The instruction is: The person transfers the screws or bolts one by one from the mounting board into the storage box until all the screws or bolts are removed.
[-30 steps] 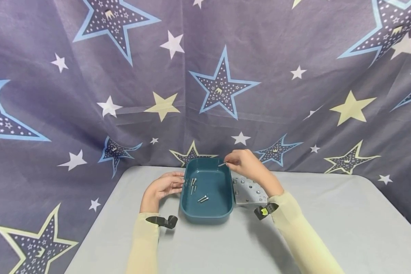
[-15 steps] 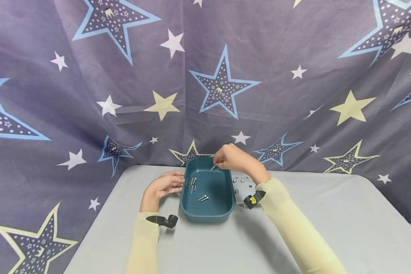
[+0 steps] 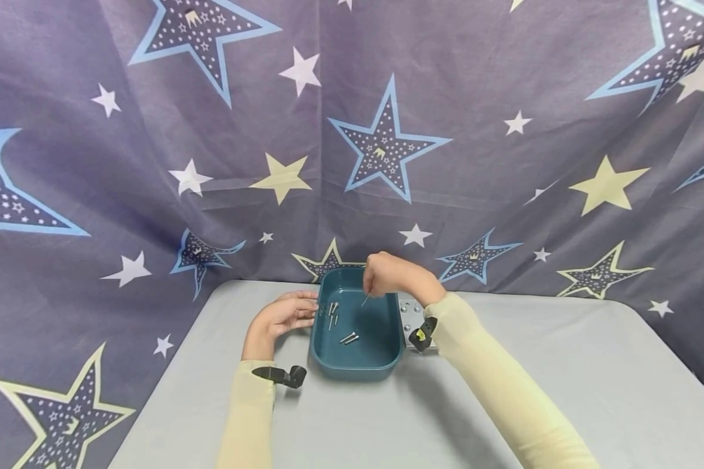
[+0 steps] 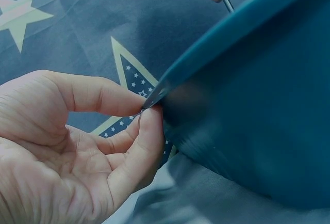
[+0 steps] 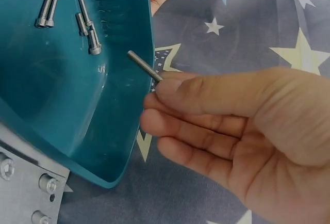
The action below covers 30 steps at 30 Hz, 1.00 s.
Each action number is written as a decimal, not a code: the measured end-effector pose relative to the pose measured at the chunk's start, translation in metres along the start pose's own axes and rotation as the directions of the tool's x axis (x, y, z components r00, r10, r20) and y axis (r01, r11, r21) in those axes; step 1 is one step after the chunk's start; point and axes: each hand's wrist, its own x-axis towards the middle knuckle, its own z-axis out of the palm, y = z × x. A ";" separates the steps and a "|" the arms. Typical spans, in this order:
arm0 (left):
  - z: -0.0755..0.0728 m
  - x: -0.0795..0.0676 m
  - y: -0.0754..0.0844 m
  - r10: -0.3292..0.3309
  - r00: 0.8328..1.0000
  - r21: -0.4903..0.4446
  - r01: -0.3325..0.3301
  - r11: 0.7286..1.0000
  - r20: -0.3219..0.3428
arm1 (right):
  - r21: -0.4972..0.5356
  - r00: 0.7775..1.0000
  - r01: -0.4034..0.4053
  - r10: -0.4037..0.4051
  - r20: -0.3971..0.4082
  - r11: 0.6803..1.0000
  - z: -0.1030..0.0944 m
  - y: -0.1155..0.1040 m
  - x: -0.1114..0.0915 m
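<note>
A teal plastic bin (image 3: pixel 356 374) stands on the table, with several socket-head bolts (image 5: pixel 94 41) lying inside toward its left and front. At the bin's left wall, my left hand (image 3: pixel 282 315) pinches the rim between thumb and fingers, as the left wrist view shows (image 4: pixel 98 141). My right hand (image 3: pixel 382 274) is above the far end of the bin. Between its thumb and forefinger it holds a bolt (image 5: pixel 143 65), threaded end pointing out and downward over the bin. The bolt's head is hidden in the fingers.
Against the bin's right side lies a silver metal plate (image 3: pixel 408 315) with bolts set in it, partly covered by my right arm. A star-patterned curtain (image 3: pixel 481 163) hangs right behind the table (image 3: pixel 563 365).
My right hand has moved left from the bin's far right corner to over its inside, and the bolt now points more steeply down. The left hand stays at the rim.
</note>
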 end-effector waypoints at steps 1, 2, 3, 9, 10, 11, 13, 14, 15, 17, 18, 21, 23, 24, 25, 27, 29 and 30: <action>0.000 0.000 0.000 -0.001 1.000 -0.001 0.001 1.000 0.001 | -0.007 1.000 -0.016 0.016 0.010 1.000 0.000 -0.001 0.001; 0.000 0.000 0.000 -0.002 1.000 -0.002 0.002 1.000 0.003 | -0.012 0.999 -0.029 0.029 0.017 1.000 0.001 -0.002 0.002; 0.000 -0.001 0.000 -0.002 1.000 -0.003 0.002 1.000 0.004 | -0.018 0.999 -0.036 0.036 0.023 0.999 0.002 -0.002 0.003; 0.000 -0.003 0.001 -0.004 1.000 -0.014 0.004 1.000 0.000 | -0.051 0.998 -0.049 0.051 0.045 0.998 0.005 -0.005 0.009; 0.000 -0.003 0.001 -0.004 1.000 -0.016 0.004 1.000 -0.001 | -0.058 0.997 -0.049 0.052 0.049 0.997 0.006 -0.005 0.011; 0.000 -0.003 0.001 -0.004 1.000 -0.016 0.004 1.000 -0.001 | -0.063 0.997 -0.051 0.054 0.052 0.997 0.007 -0.005 0.012; 0.000 -0.003 0.000 -0.005 1.000 -0.017 0.004 1.000 -0.003 | -0.066 0.996 -0.060 0.064 0.063 0.996 0.009 -0.005 0.015; -0.001 -0.003 0.000 -0.005 1.000 -0.016 0.005 1.000 -0.004 | -0.064 0.995 -0.064 0.068 0.068 0.996 0.011 -0.005 0.016; -0.001 -0.003 -0.001 -0.004 1.000 -0.014 0.004 1.000 -0.005 | -0.063 0.995 -0.066 0.070 0.073 0.996 0.012 -0.005 0.017; -0.001 -0.001 -0.002 -0.002 1.000 -0.014 0.002 1.000 -0.004 | -0.055 0.993 -0.073 0.077 0.084 0.996 0.015 -0.004 0.019; -0.001 -0.001 -0.002 0.000 1.000 -0.013 0.000 1.000 -0.004 | -0.053 0.993 -0.075 0.080 0.091 0.996 0.016 -0.004 0.021; -0.002 0.001 -0.004 0.004 1.000 -0.011 -0.004 1.000 0.004 | -0.042 0.990 -0.080 0.084 0.110 0.996 0.021 -0.001 0.024; -0.002 0.002 -0.004 0.004 1.000 -0.010 -0.004 1.000 0.006 | -0.034 0.989 -0.081 0.084 0.122 0.996 0.024 0.001 0.027; -0.002 0.003 -0.004 0.004 1.000 -0.010 -0.004 1.000 0.007 | -0.028 0.989 -0.081 0.084 0.125 0.996 0.025 0.001 0.028; -0.002 0.003 -0.004 0.004 1.000 -0.011 -0.004 1.000 0.007 | -0.022 0.989 -0.079 0.081 0.125 0.997 0.027 0.002 0.030; -0.002 0.003 -0.004 0.003 1.000 -0.011 -0.003 1.000 0.007 | -0.015 0.990 -0.071 0.072 0.123 0.997 0.030 0.003 0.032; -0.002 0.002 -0.003 0.003 1.000 -0.010 -0.003 1.000 0.005 | -0.002 0.991 -0.062 0.062 0.123 0.998 0.032 0.004 0.035; -0.002 0.002 -0.003 0.002 1.000 -0.011 -0.002 1.000 0.004 | 0.002 0.990 -0.058 0.057 0.126 0.998 0.033 0.004 0.036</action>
